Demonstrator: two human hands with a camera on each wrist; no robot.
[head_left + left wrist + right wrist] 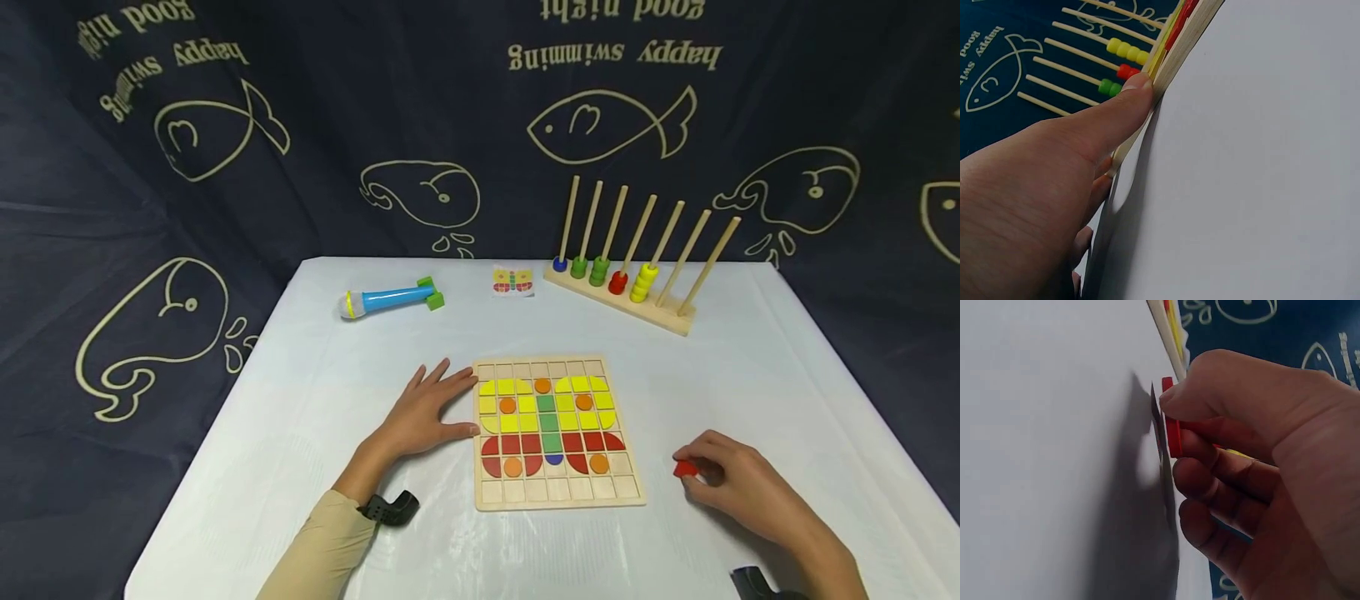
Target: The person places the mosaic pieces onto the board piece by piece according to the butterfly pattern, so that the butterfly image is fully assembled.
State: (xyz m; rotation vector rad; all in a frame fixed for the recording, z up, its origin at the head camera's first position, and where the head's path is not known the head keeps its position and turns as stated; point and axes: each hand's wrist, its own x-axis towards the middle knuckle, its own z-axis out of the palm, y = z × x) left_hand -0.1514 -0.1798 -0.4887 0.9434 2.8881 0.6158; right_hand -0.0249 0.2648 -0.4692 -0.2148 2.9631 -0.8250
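A square wooden grid board (558, 493) lies mid-table, filled with yellow, red, green, orange and blue flat pieces in a butterfly pattern. Several of its cells are bare, one of them at the right end of the lower red row. My left hand (426, 414) rests at the board's left edge with fingers spread, and in the left wrist view its thumb (1125, 106) touches the rim. To the right of the board, just over the table, my right hand (750, 487) pinches a small red piece (1172, 422) between thumb and fingers. The piece's full outline is partly covered by the fingers.
A small picture card (513, 282) with a butterfly lies at the back. Left of it is a blue toy microphone (393, 297) with a green base. A wooden peg rack (660, 313) with coloured beads stands at the back right, before a dark curtain (480, 108).
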